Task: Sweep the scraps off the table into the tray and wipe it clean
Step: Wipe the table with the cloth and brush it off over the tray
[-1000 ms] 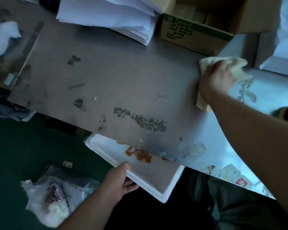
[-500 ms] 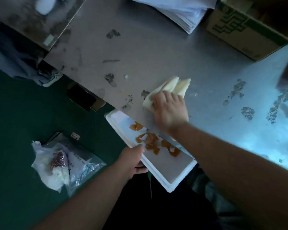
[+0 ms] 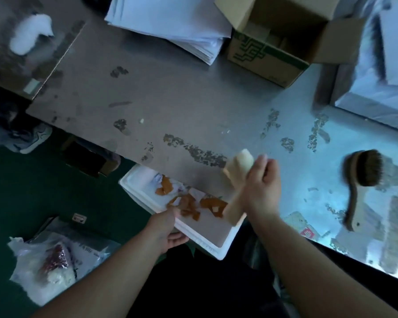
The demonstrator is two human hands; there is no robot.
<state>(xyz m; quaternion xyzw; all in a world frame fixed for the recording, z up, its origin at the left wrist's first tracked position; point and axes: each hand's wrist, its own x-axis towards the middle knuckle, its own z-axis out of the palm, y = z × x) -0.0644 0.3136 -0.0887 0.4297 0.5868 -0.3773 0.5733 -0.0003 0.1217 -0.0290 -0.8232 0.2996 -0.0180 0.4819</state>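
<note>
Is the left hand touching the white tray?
Touching. The head view shows the left hand gripping the tray at its near rim, thumb above, fingers beneath.

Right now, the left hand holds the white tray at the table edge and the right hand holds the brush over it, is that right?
Not quite. The right hand holds a cloth, not the brush; the brush lies untouched on the table. The left hand does hold the white tray at the table edge. The head view shows it.

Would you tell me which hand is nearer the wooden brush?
Right. The right hand, holding the cloth, is left of the brush; the left hand grips the tray, farther left.
</note>
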